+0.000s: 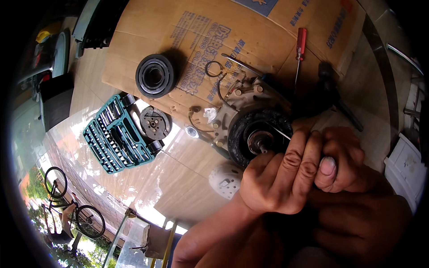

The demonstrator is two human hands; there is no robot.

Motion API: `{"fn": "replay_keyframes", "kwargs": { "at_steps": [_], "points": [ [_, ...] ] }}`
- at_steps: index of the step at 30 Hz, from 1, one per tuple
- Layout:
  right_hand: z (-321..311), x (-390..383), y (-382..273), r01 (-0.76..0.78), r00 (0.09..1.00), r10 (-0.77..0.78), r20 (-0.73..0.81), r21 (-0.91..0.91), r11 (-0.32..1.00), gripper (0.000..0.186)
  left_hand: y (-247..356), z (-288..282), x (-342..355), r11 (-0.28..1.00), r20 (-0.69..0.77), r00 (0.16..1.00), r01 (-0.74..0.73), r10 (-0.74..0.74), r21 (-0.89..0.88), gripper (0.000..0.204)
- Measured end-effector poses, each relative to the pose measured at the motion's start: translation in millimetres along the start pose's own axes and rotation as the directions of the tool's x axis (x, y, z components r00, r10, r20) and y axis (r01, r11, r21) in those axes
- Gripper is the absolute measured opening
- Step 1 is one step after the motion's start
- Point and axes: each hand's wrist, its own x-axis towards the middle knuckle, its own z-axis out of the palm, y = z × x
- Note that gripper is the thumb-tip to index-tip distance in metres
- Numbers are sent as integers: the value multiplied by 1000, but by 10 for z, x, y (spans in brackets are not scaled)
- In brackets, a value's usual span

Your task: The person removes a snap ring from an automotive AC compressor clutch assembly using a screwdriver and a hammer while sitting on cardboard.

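My left hand [281, 178] and my right hand [339, 161] are closed together around a thin metal tool [280, 132], whose handle is hidden in my fingers. Its shaft lies over a black pulley ring [241, 125] with a rusty central hub [258, 141], on a grey metal compressor-like housing [243, 96] with bolts. A black hammer-like tool [346, 114] is beside my right hand. A red-handled screwdriver [300, 47] and a circlip [213, 68] lie on cardboard [147, 27] beyond the housing.
A black pulley [155, 76] sits on the cardboard. A teal socket set [111, 138] and a round metal plate [154, 123] lie on the tiled floor [174, 183]. A white perforated clog [223, 178] is below the housing. A bicycle [89, 221] stands at far left, white panels [402, 165] at right.
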Motion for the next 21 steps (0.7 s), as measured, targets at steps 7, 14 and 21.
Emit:
{"fn": "replay_keyframes", "kwargs": {
  "at_steps": [7, 14, 21],
  "points": [
    [-87, 21, -49, -15, 1000, 15, -17, -37, 999, 45, 41, 22, 68, 999, -3, 1000, -16, 15, -44, 24],
    [-27, 61, -25, 33, 999, -32, 20, -21, 999, 42, 34, -108, -59, 999, 51, 999, -13, 14, -36, 29],
    [-123, 128, 39, 12, 989, -19, 150, 50, 999, 39, 23, -177, -70, 999, 124, 991, -43, 43, 0, 25]
  ]
}}
